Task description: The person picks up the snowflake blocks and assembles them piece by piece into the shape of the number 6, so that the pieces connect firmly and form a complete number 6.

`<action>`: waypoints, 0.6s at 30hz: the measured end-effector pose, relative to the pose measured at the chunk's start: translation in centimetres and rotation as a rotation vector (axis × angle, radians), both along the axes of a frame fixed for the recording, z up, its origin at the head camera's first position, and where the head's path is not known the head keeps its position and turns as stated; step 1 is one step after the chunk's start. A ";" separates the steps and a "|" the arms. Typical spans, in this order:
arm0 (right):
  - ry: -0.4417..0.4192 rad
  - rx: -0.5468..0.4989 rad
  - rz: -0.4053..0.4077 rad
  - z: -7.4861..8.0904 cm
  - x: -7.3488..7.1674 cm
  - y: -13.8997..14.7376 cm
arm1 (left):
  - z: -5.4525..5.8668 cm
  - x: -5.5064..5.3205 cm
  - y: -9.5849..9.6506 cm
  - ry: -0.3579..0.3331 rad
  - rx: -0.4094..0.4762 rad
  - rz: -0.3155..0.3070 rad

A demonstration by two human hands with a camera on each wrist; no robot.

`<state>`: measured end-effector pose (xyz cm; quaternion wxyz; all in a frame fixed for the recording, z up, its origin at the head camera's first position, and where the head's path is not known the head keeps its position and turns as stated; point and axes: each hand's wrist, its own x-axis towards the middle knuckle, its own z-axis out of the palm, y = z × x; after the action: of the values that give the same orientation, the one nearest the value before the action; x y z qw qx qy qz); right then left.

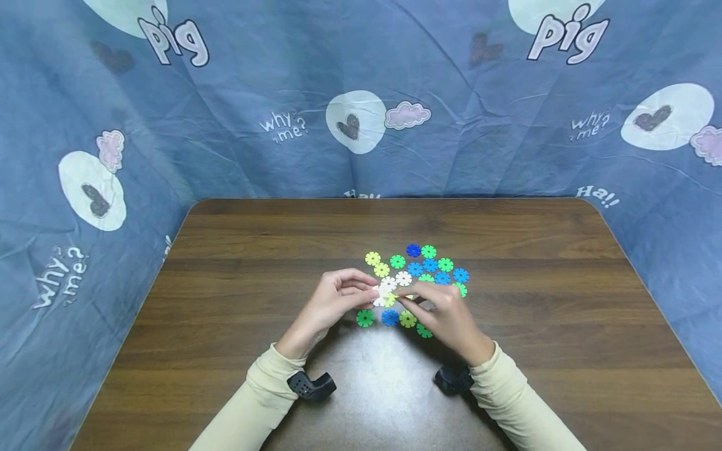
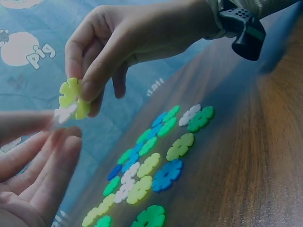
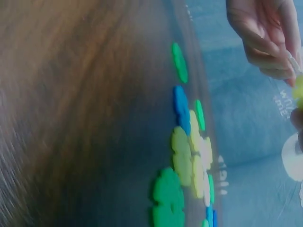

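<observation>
Left hand (image 2: 45,175) pinches a white plastic disc (image 2: 64,114), right hand (image 2: 120,42) a yellow flower-shaped plastic disc (image 2: 69,89), left in the left-wrist view, likely aligning rims

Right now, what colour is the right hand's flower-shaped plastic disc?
The disc is yellow, clearest in the left wrist view.

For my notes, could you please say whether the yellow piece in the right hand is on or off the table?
Off: in the left wrist view, the right hand pinches the yellow piece clear above the table.
</observation>
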<state>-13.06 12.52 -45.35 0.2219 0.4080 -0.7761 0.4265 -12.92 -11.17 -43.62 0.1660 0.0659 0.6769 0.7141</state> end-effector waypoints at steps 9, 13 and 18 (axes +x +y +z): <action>-0.034 0.029 -0.032 0.7 -0.7 1.0 | -0.1 0.1 0.1 -0.004 0.013 0.004; -0.099 0.147 -0.116 0.9 -1.4 2.4 | -0.2 0.0 0.0 0.001 0.002 0.040; -0.272 0.387 -0.271 0.8 -2.4 4.7 | 0.0 0.0 0.0 -0.007 -0.010 0.050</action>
<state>-15.46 17.25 -44.58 0.0885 0.2745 -0.9134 0.2874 -12.89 -11.17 -43.63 0.1509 0.0457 0.6813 0.7148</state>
